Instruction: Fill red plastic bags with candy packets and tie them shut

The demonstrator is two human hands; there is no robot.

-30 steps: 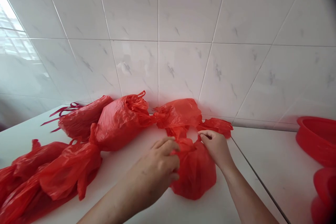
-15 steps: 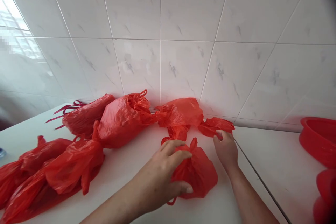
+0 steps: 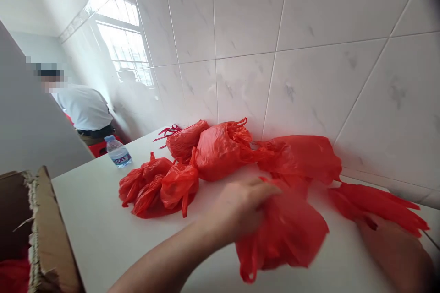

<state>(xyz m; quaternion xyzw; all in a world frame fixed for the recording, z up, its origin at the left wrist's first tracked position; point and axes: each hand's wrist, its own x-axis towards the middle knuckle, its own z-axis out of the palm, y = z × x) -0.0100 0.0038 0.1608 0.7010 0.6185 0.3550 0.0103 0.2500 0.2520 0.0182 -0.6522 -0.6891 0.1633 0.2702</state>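
Clutching a red plastic bag (image 3: 292, 233) near its top, a person's left hand (image 3: 240, 206) reaches over a white bench (image 3: 103, 238), its grip pressed in around the thin film. A handle loop (image 3: 249, 274) hangs at the bag's near left corner; blur hides whether the underside meets the bench. At right, the right hand (image 3: 395, 247) is at the near side of a flattened red bag (image 3: 381, 206), too smeared to tell whether its grip is spread or pinching the plastic. At lower left stands an open cardboard box (image 3: 51, 229) with a ragged rim, red material (image 3: 13, 274) inside.

Beyond the left hand is a cluster of knotted red bags (image 3: 178, 185); behind it, a plump red bag (image 3: 218, 151) sits beside a red bundle (image 3: 187, 139) with dark red ribbons (image 3: 170, 132). A crumpled red bag (image 3: 302, 155) lies close to the wall. A blue-capped water bottle (image 3: 118, 152) stands near the bench's far left edge. Marbled wall tiles (image 3: 240, 87) rise behind. Farthest off, past a grey partition (image 3: 30, 114), a person in a white shirt (image 3: 85, 105) leans forward.
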